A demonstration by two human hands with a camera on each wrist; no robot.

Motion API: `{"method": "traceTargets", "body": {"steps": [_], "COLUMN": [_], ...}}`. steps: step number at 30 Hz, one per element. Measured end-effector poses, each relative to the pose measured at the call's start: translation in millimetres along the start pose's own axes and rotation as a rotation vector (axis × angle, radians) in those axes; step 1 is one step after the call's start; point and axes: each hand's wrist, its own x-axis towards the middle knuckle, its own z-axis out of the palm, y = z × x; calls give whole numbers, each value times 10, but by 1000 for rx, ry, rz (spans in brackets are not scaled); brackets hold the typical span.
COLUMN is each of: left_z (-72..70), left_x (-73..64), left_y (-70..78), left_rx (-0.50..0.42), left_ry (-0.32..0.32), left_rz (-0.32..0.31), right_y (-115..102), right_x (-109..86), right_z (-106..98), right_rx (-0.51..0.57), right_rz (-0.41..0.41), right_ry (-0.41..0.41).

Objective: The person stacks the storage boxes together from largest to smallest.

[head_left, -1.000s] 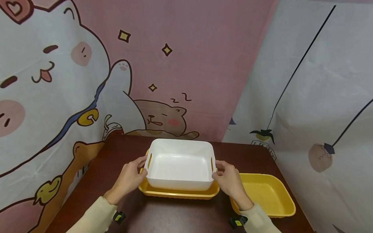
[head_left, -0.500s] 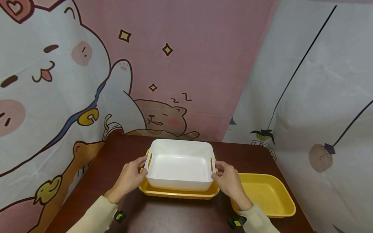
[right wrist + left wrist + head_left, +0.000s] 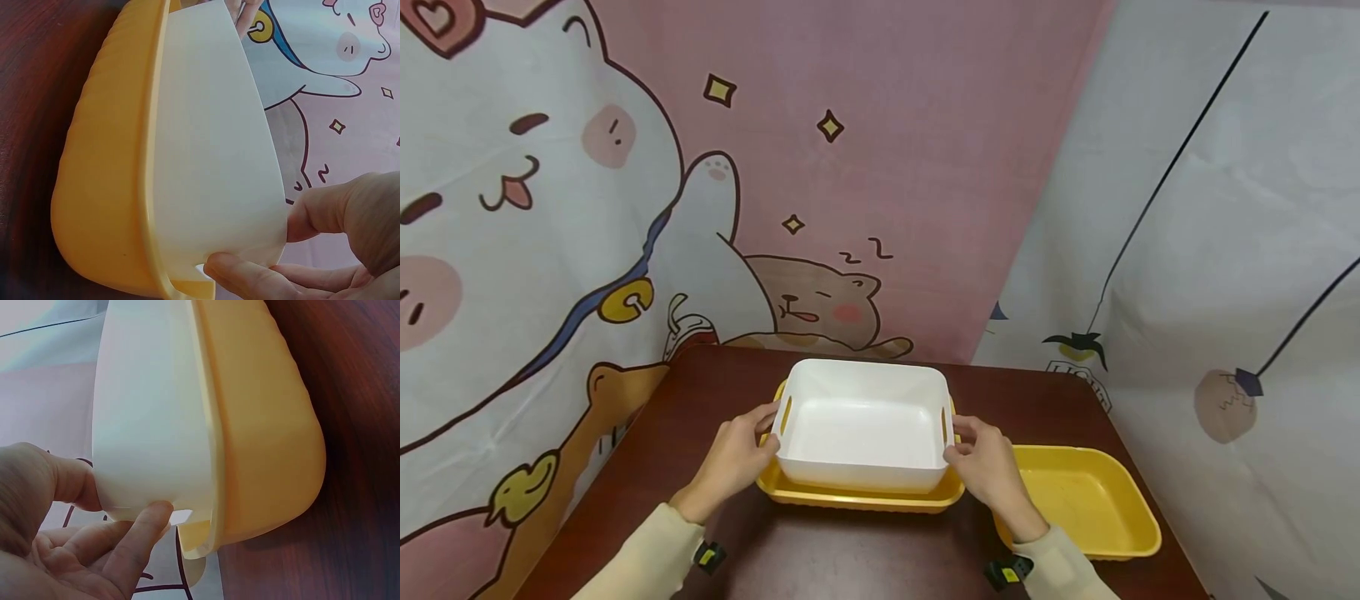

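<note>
A white rectangular plastic basket [image 3: 861, 429] with a slot handle in each short end sits inside a yellow basin [image 3: 857, 502], its upper part rising above the yellow rim. My left hand [image 3: 735, 454] grips the basket's left end, thumb near the front corner and fingers at the handle slot. On the opposite end my right hand [image 3: 992, 467] grips the same way. Both wrist views show fingertips at the slots, with the white wall [image 3: 150, 412] standing within the yellow rim [image 3: 150, 156]. The inside of the white basket shows nothing in it.
A second yellow basin [image 3: 1086, 504] lies on the dark brown table [image 3: 820, 554] at the right, partly behind my right forearm. A cartoon-printed cloth [image 3: 940, 167] hangs behind and along both sides of the table.
</note>
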Motion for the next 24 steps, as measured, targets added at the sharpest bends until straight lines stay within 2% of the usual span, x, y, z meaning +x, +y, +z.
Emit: {"method": "traceTargets", "body": {"steps": [13,24], "left_z": [19,31], "left_x": [14,16], "left_y": [-37,-60], "left_rx": [7,14], "left_ry": [-7,-10], "left_rz": [-4,-4], "right_y": [27,54], "right_x": [0,3], "right_z": [32,65], "right_rx": [7,-4], "right_rz": [-7,24], "right_ry": [-2,1]}}
